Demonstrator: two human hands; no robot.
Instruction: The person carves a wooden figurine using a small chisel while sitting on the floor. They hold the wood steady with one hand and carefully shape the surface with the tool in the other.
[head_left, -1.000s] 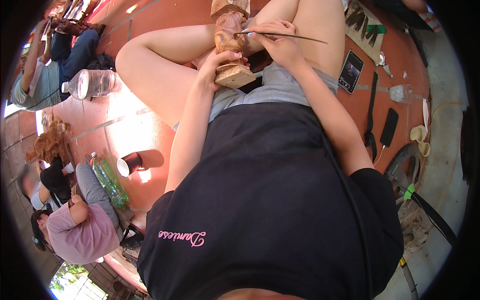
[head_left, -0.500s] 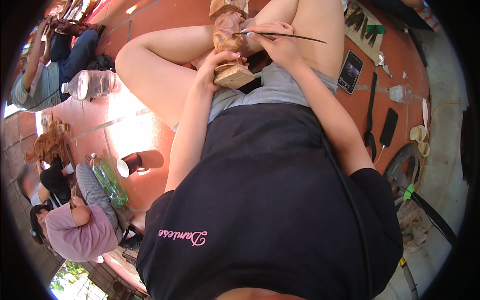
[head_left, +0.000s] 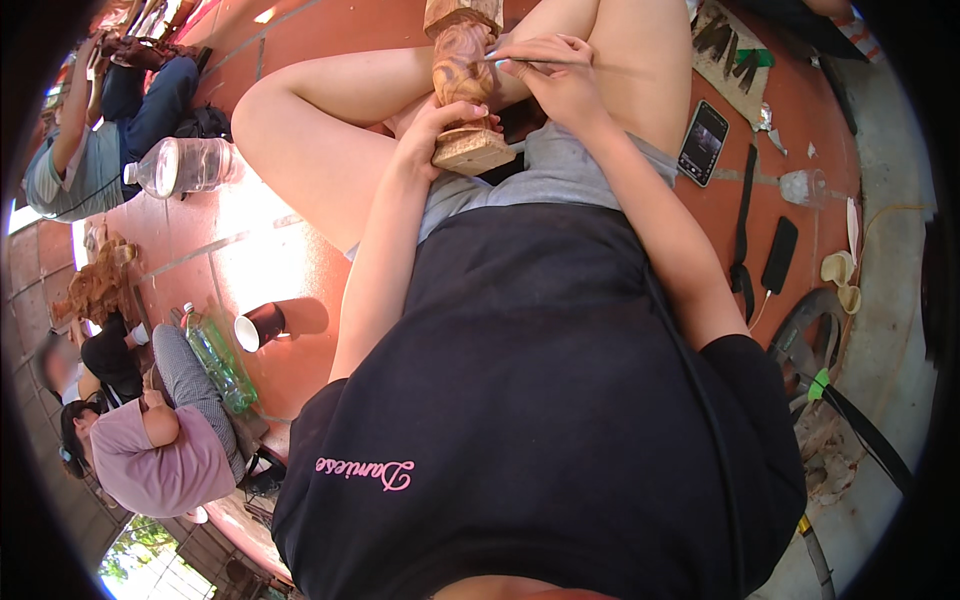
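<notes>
A carved piece of wood [head_left: 463, 62], with a swirling grain, a rounded middle and squared ends, stands tilted between my bent legs. My left hand [head_left: 430, 138] is closed around its narrow lower part, just above the square base [head_left: 474, 150]. In my right hand [head_left: 562, 92] a thin dark rod-shaped tool [head_left: 545, 62], like a slim file, is pinched between fingers and thumb. Its tip meets or nearly meets the right side of the rounded wood. The tool's other end is smeared by motion.
On the tiled floor to my right lie a phone [head_left: 702, 143], a black power bank [head_left: 780, 256], a plastic cup [head_left: 802, 187] and several dark tools [head_left: 716, 42]. To my left are a large clear bottle [head_left: 185, 167], a dark cup [head_left: 260, 327], a green bottle [head_left: 218, 360] and seated people.
The right hand and the thin tool have shifted slightly, the tool now blurred at its far end. The wood and my left hand have moved a little right.
</notes>
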